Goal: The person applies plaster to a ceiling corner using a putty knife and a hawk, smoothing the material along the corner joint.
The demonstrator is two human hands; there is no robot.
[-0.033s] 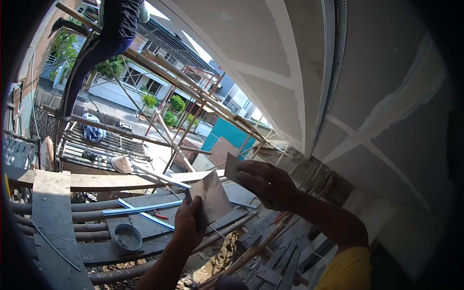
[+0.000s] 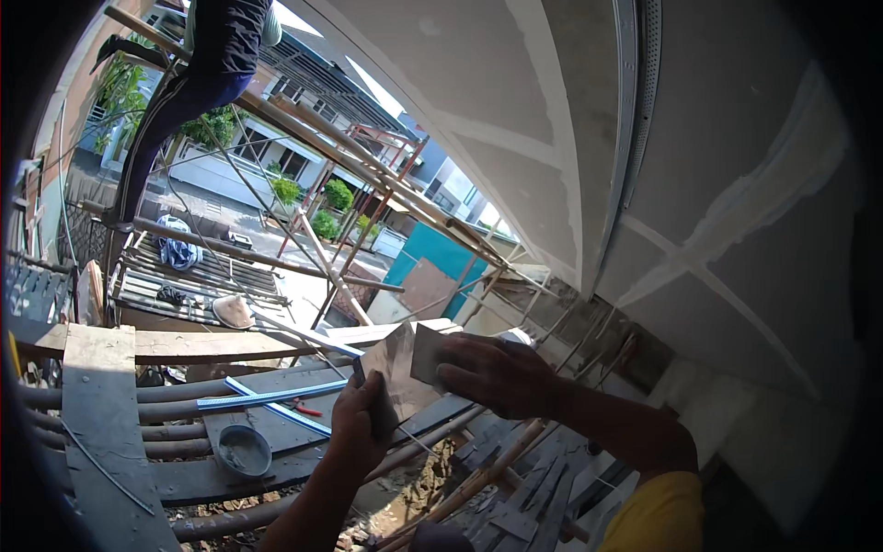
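Observation:
My left hand (image 2: pixel 359 421) is closed round the lower left side of a flat, square metal plate (image 2: pixel 394 382), smeared grey and tilted up in front of me. My right hand (image 2: pixel 497 375) pinches a thin, flat scraper blade (image 2: pixel 426 355). The blade overlaps the plate's upper right part and seems to touch it. If the blade has a handle, my fingers hide it. Below and to the left, a round grey bowl (image 2: pixel 244 451) with greyish stuff inside stands on the planks.
Blue-and-white strips (image 2: pixel 276 405) and a red-handled tool (image 2: pixel 306 410) lie on the scaffold planks (image 2: pixel 101 405). Gaps show between poles. Grey ceiling panels (image 2: pixel 736 184) with white-filled seams slope overhead at right. A co-worker (image 2: pixel 207 83) is on poles at upper left; a conical hat (image 2: pixel 233 312) lies below.
My right hand has moved left and slightly down, bringing the scraper blade from beyond the plate's upper right edge onto it. My left hand and the plate have hardly moved.

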